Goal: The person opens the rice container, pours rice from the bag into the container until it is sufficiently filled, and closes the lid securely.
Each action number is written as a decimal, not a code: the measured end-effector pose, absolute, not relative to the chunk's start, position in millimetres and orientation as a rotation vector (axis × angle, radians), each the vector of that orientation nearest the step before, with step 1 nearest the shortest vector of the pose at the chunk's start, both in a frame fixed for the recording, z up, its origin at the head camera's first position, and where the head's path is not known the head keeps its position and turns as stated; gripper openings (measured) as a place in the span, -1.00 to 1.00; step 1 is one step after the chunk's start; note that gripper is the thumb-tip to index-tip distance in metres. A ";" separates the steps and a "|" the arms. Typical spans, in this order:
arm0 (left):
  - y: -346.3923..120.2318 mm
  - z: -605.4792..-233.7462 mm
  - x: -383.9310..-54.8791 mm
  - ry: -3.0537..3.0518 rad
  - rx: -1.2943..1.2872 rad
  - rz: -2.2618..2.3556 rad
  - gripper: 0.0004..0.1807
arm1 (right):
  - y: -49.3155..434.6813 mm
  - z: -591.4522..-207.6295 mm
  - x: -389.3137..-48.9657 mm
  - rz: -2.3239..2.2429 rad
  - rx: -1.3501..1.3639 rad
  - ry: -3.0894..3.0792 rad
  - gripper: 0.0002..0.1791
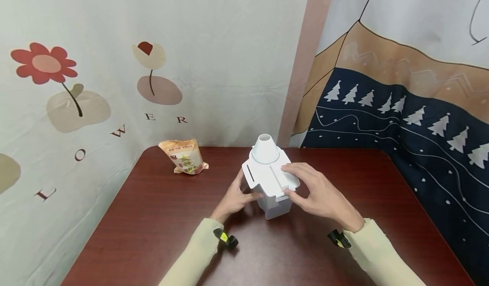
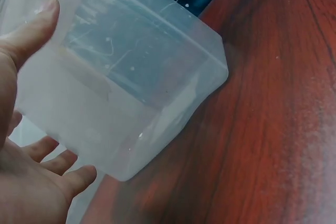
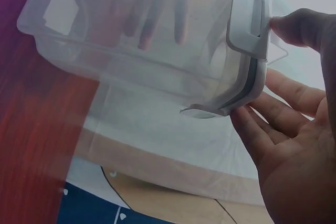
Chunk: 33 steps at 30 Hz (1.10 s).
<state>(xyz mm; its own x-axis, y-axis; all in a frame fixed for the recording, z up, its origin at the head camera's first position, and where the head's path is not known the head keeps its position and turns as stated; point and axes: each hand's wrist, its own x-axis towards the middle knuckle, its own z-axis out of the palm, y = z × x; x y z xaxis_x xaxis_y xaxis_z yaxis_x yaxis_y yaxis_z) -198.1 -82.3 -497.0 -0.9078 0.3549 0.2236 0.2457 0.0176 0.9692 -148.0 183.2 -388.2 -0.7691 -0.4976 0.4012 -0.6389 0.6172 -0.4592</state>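
Box (image 1: 273, 207) is just right of frame centre in the head view: translucent body, white lid (image 1: 263, 178) on, spout end up. Can't tell if its base touches the table (image 1: 160, 235).

Left hand (image 1: 234, 197): cupped around the box's left side, about a box-width of gap between thumb and fingers, holding the body. Left wrist view has the thumb on one face, fingers spread along another side.

Right hand (image 1: 315, 188): half-spread, pinching the lid at the right of the box. Right wrist view shows the thumb at a latch (image 3: 245, 17) and fingers on the opposite lid edge; a second latch (image 3: 202, 112) juts out below. Left-side latch (image 1: 250, 173) also sticks out from the rim.

White cone (image 1: 265, 150) sits at the lid's far end. Bag (image 1: 187, 156) stands left of the box, toward the table's upper-left corner, touched by neither hand. Printed cloth (image 1: 229, 44) hangs behind.
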 end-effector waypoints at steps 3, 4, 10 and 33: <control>-81.6 -497.8 -199.3 2.171 0.641 2.056 0.17 | 182.4 -389.7 -146.3 0.855 0.920 -2.598 -0.36; -81.8 -498.1 -199.8 2.170 0.639 2.055 0.16 | 181.8 -390.3 -145.9 0.849 0.919 -2.593 -0.36; -86.2 -498.4 -209.2 2.164 0.671 2.013 0.12 | 176.1 -393.9 -143.5 0.808 0.901 -2.537 -0.39; -95.6 -501.0 -230.6 2.134 0.726 1.898 0.10 | 163.7 -390.9 -136.1 0.743 0.861 -2.522 -0.39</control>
<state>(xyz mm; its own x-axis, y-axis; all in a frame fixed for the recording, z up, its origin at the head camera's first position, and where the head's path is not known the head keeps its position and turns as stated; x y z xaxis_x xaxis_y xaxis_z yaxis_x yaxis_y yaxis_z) -230.6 -95.6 -501.0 -0.8608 0.4782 0.1740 0.2288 0.0583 0.9717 -136.1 163.7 -390.9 -0.7437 -0.4492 0.4951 -0.6458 0.6740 -0.3587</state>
